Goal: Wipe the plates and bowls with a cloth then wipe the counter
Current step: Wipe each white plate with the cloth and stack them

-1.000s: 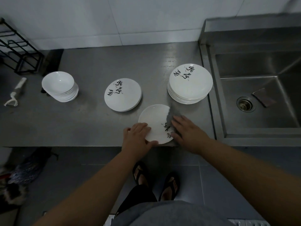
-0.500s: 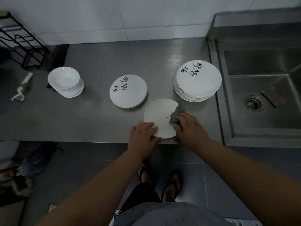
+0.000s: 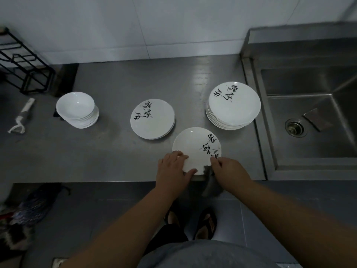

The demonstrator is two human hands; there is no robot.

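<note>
A white plate with black brush marks (image 3: 195, 146) lies at the front edge of the steel counter (image 3: 108, 151). My left hand (image 3: 172, 169) grips its near-left rim, thumb over the edge. My right hand (image 3: 230, 174) holds a grey cloth (image 3: 209, 179) at the plate's near-right rim; most of the cloth hangs down past the counter edge. A low stack of plates (image 3: 152, 118) sits behind, a taller stack of plates (image 3: 233, 105) at the right near the sink, and a stack of white bowls (image 3: 77, 110) at the left.
A steel sink (image 3: 309, 120) with a drain and a dark scrap in it lies to the right. A white peeler (image 3: 21, 118) and a black wire rack (image 3: 25, 62) stand at the far left. The tiled wall runs behind.
My right hand drew the cloth from the plate's right side toward me to its near rim, so the black marks now show. My left hand stayed on the rim.
</note>
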